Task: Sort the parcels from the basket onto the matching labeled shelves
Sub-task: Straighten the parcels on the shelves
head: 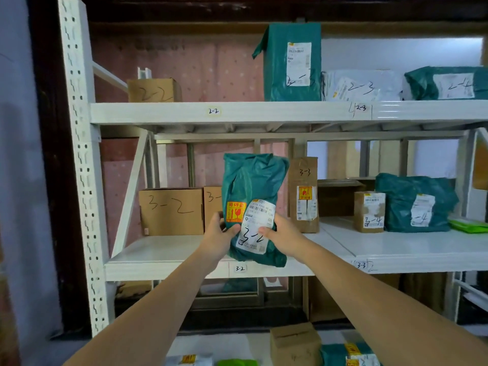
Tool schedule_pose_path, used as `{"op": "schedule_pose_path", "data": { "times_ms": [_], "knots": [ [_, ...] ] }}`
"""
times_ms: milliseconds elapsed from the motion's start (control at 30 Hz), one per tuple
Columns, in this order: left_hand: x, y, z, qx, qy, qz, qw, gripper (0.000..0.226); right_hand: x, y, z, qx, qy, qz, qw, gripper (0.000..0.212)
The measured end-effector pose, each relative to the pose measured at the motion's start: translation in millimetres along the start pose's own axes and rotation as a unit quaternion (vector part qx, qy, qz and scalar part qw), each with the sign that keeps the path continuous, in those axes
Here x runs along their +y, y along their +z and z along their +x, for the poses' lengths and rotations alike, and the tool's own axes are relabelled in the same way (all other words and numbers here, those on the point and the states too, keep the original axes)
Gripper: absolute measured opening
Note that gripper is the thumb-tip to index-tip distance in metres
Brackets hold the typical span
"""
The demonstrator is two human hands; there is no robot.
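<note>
Both hands are gripping a green parcel (pixel 252 207) marked 3-2: the left hand (pixel 220 233) pinching its lower left edge, the right hand (pixel 281 233) its lower right, upright over what seems the 3-2 shelf (pixel 171 249), beside a cardboard box (pixel 171 211).

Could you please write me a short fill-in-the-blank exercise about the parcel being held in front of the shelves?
1. Both hands, left hand and right hand, hold a green parcel marked ____.
2. The shelf label just below the parcel reads ____.
3. The cardboard box left of the parcel is marked ____.
4. The parcel's orange sticker sits ____ of its white label.

Missing words: 3-2; 3-2; 3-2; left
</note>
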State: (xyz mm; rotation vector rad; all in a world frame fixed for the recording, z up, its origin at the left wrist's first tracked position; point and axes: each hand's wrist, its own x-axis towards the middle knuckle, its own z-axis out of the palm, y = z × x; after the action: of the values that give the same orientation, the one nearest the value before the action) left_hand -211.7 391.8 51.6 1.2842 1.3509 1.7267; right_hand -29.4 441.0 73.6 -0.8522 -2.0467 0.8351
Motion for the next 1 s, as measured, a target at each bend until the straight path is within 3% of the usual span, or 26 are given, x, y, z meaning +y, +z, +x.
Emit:
{"op": "schedule_pose_path", "data": {
  "times_ms": [200, 333, 667, 1000],
  "knots": [
    [-30.0, -4.3, 54.5, 0.015, -0.021, 0.073, 0.997, 0.038, 27.9, 9.0, 37.7, 0.002, 0.041, -0.046, 0.998, 0.051],
    [-43.3, -0.6, 75.5, 0.004, -0.03, 0.112, 0.993, 0.027, 43.8, 11.7, 51.9, 0.015, 0.044, -0.073, 0.996, 0.052],
    [-61.5, 18.9, 102.1, 0.03, 0.025, 0.2, 0.979, 0.023, 73.2, 5.3, 86.0, 0.044, 0.038, -0.119, 0.991, 0.053],
    [-78.6, 15.7, 118.5, -0.024, -0.037, 0.259, 0.965, 0.026, 100.6, 5.7, 99.5, -0.006, 0.036, -0.144, 0.989, 0.052]
  ]
}}
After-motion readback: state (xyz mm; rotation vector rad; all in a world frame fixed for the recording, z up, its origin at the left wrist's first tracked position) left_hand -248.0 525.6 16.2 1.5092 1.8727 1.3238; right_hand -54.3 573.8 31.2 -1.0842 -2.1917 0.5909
